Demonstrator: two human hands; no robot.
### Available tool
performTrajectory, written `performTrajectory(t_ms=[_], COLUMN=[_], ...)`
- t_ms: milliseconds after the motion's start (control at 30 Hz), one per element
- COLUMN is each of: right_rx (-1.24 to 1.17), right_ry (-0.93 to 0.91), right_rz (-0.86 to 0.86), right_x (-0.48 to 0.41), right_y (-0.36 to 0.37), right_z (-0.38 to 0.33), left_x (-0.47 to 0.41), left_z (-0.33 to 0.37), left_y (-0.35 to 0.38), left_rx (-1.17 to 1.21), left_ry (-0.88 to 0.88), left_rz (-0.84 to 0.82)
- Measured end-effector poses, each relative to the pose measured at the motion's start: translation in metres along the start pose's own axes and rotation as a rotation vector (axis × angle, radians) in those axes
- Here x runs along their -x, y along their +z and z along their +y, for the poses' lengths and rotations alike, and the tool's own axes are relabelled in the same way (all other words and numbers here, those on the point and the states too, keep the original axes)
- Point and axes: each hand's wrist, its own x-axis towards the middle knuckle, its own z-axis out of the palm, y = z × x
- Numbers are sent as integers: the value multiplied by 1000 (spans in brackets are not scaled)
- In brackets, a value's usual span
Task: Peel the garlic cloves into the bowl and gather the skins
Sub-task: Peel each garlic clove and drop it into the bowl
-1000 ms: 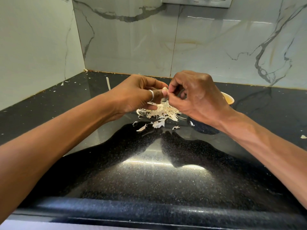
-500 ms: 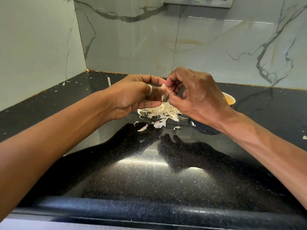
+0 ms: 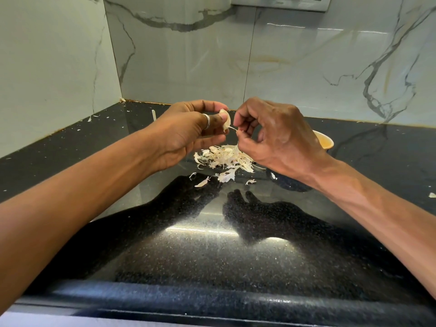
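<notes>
Above the black speckled surface [image 3: 212,260], we held our two hands close together, over a pile of skins [image 3: 226,159]. Our left hand [image 3: 186,135], with a ring [image 3: 207,121] on one finger, pinched a garlic clove [image 3: 225,118] between the thumb and the curled fingers. Our right hand [image 3: 278,138] was curled too, and its thumb and forefinger pinched a thin strip of skin [image 3: 233,128] which hung from the lower end of the clove. The two hands were just apart, joined only by this strip. The bowl [image 3: 326,141] stood on the surface behind our right wrist, mostly hidden, and we could not see what was in it. Some loose flakes [image 3: 201,182] lay near the pile.
</notes>
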Motion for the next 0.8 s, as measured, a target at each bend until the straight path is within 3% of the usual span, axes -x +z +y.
performTrajectory(t_ms=[500,800], right_rx=[2,3], right_ry=[5,37], right_rz=[-16,-26], right_x=[1,1], right_y=[0,0], right_z=[0,0], left_x=[-3,-2], left_z=[1,0], left_y=[-1,0], left_rx=[53,45], left_ry=[82,69], left_rz=[71,-23])
